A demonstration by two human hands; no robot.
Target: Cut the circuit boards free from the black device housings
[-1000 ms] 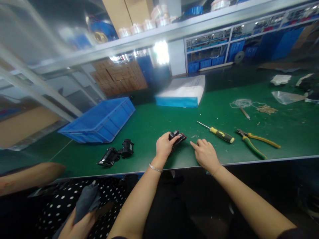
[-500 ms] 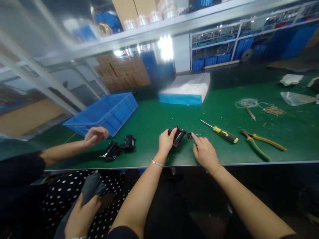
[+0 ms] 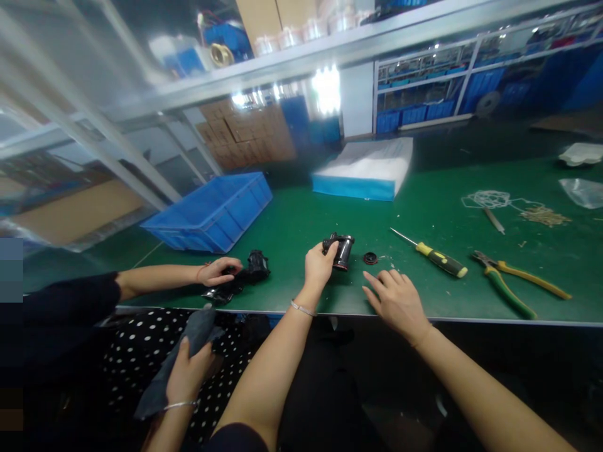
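Note:
My left hand grips a glossy black cylindrical part by its left side, just above the green table. The part has a reddish ring at its lower end; its exact kind I cannot make out. To its right a small round black cap with a reddish edge lies on the table. My right hand hovers near the table's front edge, just below the cap, fingers apart and holding nothing. Right of that hand lie a yellow-and-black screwdriver and pliers with green and yellow handles.
At the left, a co-worker's hand touches black parts beside another black part; their other hand holds a grey cloth. A blue crate and a white-and-blue package stand behind. White string lies at right.
My right hand has drawn back from the cap toward the table edge. The black part in my left hand has turned more upright. The co-worker's hand has come down onto the black parts.

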